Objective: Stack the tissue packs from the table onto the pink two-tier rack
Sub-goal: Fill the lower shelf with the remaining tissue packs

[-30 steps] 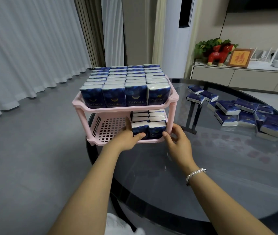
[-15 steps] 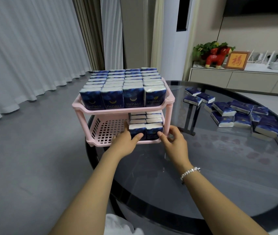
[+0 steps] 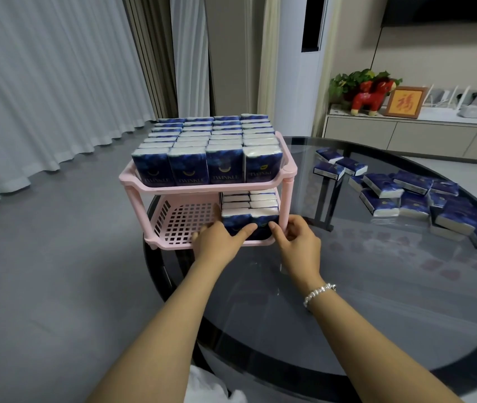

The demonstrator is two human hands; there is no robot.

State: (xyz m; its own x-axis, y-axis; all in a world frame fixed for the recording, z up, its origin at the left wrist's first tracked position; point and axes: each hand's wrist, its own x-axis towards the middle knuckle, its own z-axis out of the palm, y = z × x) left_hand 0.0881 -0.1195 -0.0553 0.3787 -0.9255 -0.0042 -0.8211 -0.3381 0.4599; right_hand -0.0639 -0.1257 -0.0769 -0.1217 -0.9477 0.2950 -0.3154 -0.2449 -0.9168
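Both my forearms reach forward, bare, palms down. My left hand (image 3: 216,242) is spread, its fingers (image 3: 246,230) extended forward and pressing flat. My right hand (image 3: 297,242) sits just beside it, index finger out, the others curled. A beaded bracelet (image 3: 318,292) circles my right wrist.

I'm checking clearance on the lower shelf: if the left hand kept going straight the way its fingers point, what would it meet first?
Probably the front blue tissue pack on the pink plastic rack's lower tier; the left hand's fingertips already seem to touch it.
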